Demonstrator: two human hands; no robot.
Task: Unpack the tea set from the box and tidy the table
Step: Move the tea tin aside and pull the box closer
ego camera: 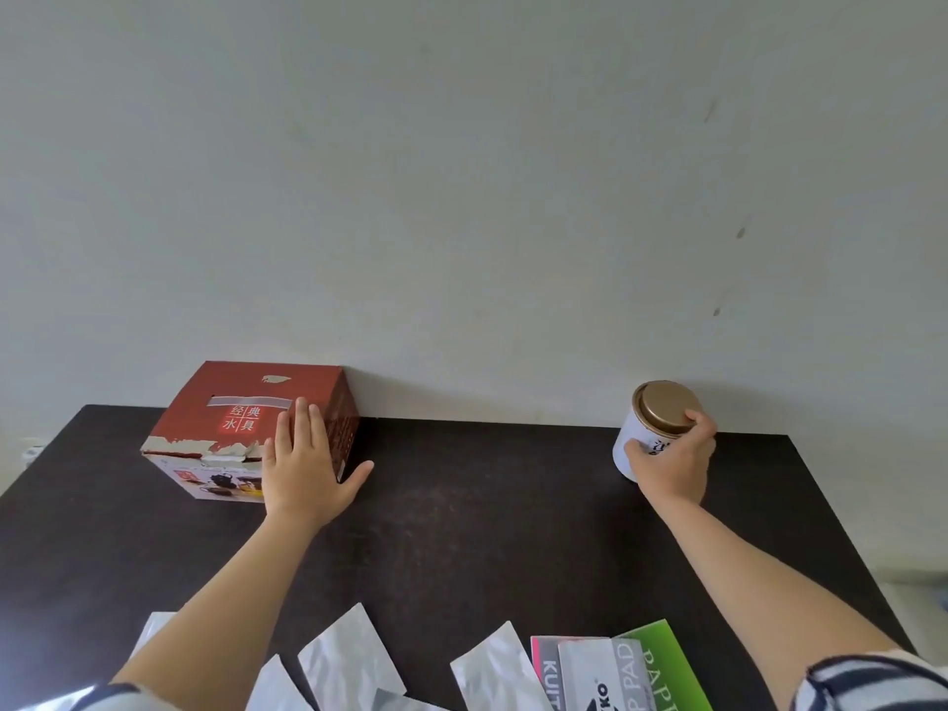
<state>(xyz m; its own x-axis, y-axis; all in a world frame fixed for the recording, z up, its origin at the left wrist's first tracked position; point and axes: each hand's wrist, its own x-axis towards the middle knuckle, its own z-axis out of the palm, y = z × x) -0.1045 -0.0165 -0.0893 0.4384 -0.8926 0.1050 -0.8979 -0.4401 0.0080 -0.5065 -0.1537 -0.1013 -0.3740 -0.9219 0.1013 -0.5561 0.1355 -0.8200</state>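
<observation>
A red and white tea set box [225, 418] with Chinese characters and torn tape stands closed at the back left of the dark table [487, 505], against the wall. My left hand [305, 464] lies flat on its right front corner, fingers straight and thumb spread. At the back right a white tin with a gold lid [662, 413] is tilted, and my right hand [672, 461] grips it around the side.
Several silver foil pouches [343, 654] lie along the near edge of the table. Beside them on the right sit flat paper pad packets [615, 669] in grey, pink and green. A pale wall rises behind the table.
</observation>
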